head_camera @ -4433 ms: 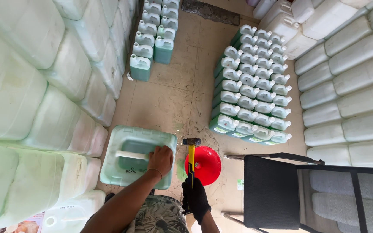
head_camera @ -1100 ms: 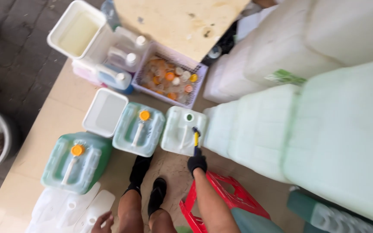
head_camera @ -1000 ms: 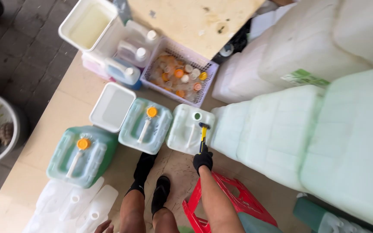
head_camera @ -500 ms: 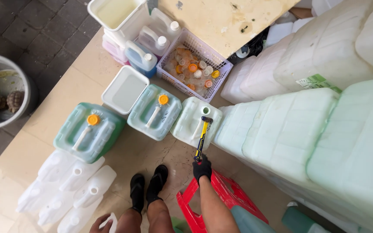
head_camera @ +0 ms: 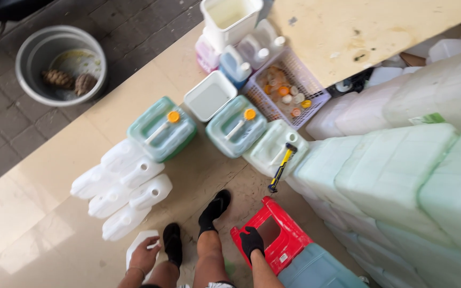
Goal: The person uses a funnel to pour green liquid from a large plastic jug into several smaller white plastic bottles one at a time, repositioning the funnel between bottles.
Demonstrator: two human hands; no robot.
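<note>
Down by my knees, my right hand point(head_camera: 252, 241) is no longer carrying the hammer point(head_camera: 281, 168). Half a second ago I was holding it out to the pale green jerrycan point(head_camera: 270, 151). Now it is lying loose, its head on that can near the open spout and its yellow-and-black handle sloping towards the floor. That leaves the tool free and my gloved hand pulled back onto the red stool point(head_camera: 275, 240). The fingers are draping over the stool's rim, but I cannot tell whether they are really clamping it or just resting there. My bare left hand point(head_camera: 145, 256) is closing round the top of a small white jug point(head_camera: 134, 246) beside my left foot.

Room is running tight on the right. The wall of stacked jerrycans point(head_camera: 401, 176) is standing just beside the hammer, and a blue drum point(head_camera: 321, 269) is crowding the stool from behind. Ahead, two green jerrycans with orange caps point(head_camera: 162, 128) point(head_camera: 236, 125) are lining up with the uncapped one, backed by a white tub point(head_camera: 209, 97) and a basket of caps point(head_camera: 289, 90). To the left, a cluster of white jugs point(head_camera: 124, 181) is lying near my feet. Bare floor is showing between my feet and the row of cans, and more is opening beyond the jugs on the left.
</note>
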